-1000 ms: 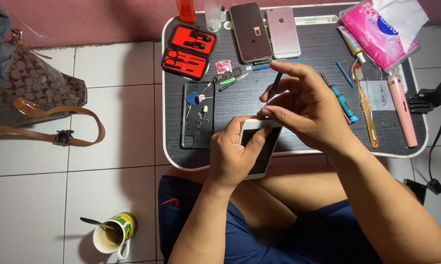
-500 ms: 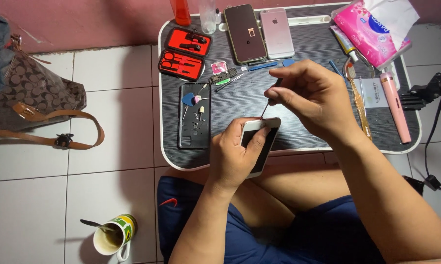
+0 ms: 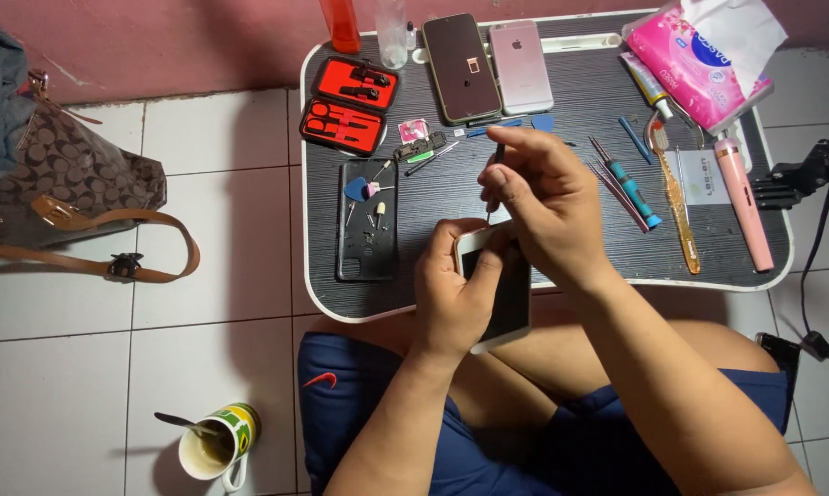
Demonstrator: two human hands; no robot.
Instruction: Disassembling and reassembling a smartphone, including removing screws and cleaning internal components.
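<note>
Over black tray table [image 3: 561,119], right hand [image 3: 543,207] now lower, nearer phone [image 3: 497,294].

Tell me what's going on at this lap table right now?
A seated person is working on a smartphone at the near edge of a black lap table. The left hand grips the phone, while the right hand holds a thin dark screwdriver-like tool upright over its top end. On the table lie a black phone case holding small parts, a red tool kit, two more phones and a teal screwdriver.
</note>
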